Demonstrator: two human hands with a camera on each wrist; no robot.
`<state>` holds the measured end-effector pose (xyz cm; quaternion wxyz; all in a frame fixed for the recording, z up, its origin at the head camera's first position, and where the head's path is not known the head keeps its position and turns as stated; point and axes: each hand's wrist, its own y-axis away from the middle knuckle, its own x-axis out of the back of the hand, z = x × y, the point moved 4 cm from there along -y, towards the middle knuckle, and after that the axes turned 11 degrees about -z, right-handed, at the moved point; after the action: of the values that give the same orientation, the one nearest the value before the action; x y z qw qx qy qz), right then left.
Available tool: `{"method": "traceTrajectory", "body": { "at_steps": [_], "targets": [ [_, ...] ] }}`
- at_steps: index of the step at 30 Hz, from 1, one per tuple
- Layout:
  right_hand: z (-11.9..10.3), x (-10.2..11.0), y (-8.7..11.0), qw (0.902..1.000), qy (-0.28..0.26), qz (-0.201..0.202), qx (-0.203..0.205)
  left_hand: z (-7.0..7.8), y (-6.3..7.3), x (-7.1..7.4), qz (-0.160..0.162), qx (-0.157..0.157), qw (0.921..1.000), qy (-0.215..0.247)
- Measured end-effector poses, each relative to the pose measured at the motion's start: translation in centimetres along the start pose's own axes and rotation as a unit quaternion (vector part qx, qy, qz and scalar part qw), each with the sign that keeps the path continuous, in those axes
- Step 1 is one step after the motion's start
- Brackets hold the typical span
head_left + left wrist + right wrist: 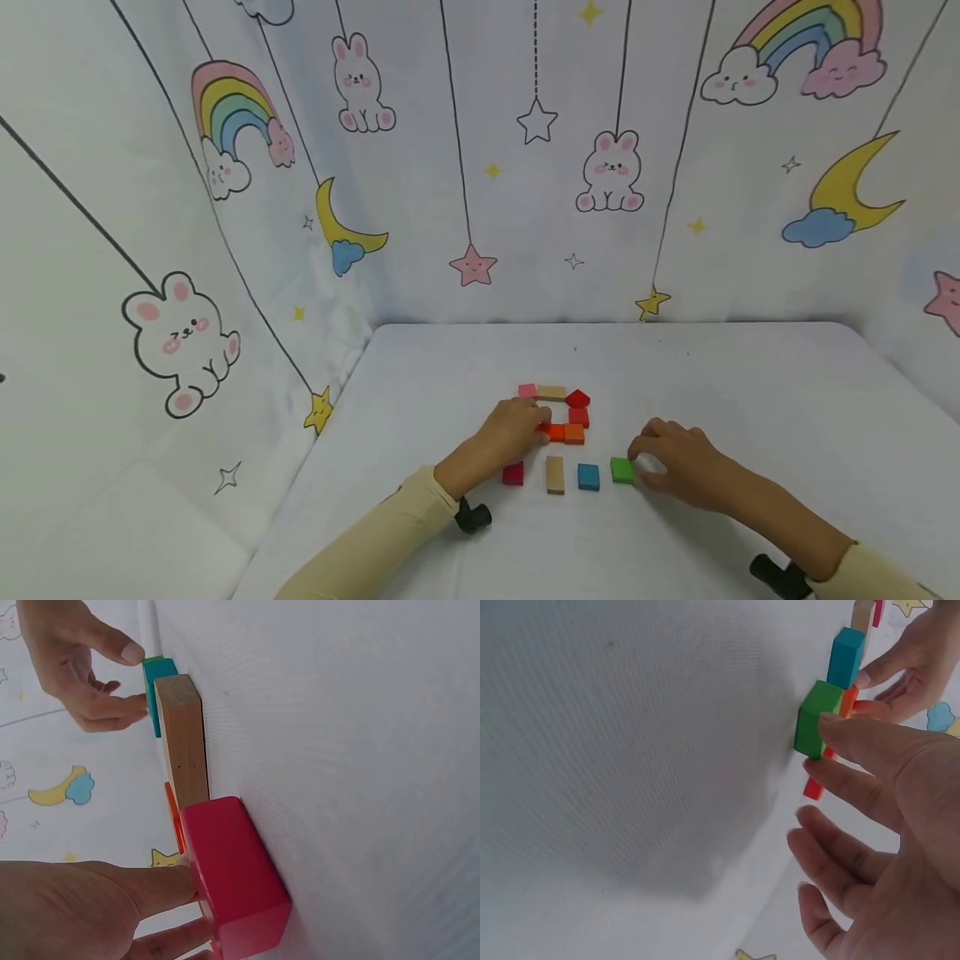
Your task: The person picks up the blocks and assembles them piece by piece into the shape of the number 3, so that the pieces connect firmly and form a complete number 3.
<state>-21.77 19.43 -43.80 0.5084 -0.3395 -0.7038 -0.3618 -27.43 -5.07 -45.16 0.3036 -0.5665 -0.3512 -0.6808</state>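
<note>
My left hand (513,427) is at the lower left of a ring of small blocks, its thumb and forefinger bent at an orange-red block (555,432); the hand covers part of that spot. An orange block (573,433) lies beside it. At the right end of the nearer row, my right hand (686,462) has its thumb and forefinger at the edges of a green block (817,720), other fingers loosely bent. Left of the green one stand a blue block (588,477), a wooden block (182,742) and a crimson block (232,877), the latter close under my left wrist.
The ring's far side has a pink block (527,390), a wooden block (551,392) and a red pointed block (577,398), with a red block (578,417) below. The white-covered table (712,375) meets a patterned curtain (420,167) behind and at the left.
</note>
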Motion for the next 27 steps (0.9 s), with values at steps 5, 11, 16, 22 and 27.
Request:
{"method": "traceTrajectory", "body": {
  "at_steps": [5, 11, 16, 22, 27],
  "targets": [
    [-0.1, -0.3, -1.0, 0.9998, 0.005, 0.021, 0.002, 0.1, 0.0, 0.1, -0.002, 0.004, 1.0, 0.006],
    [-0.7, -0.4, -2.3, 0.9995, 0.004, 0.031, 0.005, 0.2, 0.1, 0.1, -0.005, 0.007, 1.0, 0.002],
    [-1.4, -0.5, -3.1, 0.9995, -0.004, 0.03, 0.004, 0.2, 0.1, 0.2, -0.002, 0.01, 0.9999, 0.003],
    [-1.9, -0.8, -3.7, 0.9993, -0.013, 0.034, -0.002, 0.1, 0.1, 0.1, -0.002, 0.008, 0.9999, 0.009],
    [-2.2, -0.8, -3.8, 0.9989, -0.018, 0.043, -0.002, 0.2, 0.0, 0.1, -0.003, 0.007, 1.0, 0.002]
  ]
}}
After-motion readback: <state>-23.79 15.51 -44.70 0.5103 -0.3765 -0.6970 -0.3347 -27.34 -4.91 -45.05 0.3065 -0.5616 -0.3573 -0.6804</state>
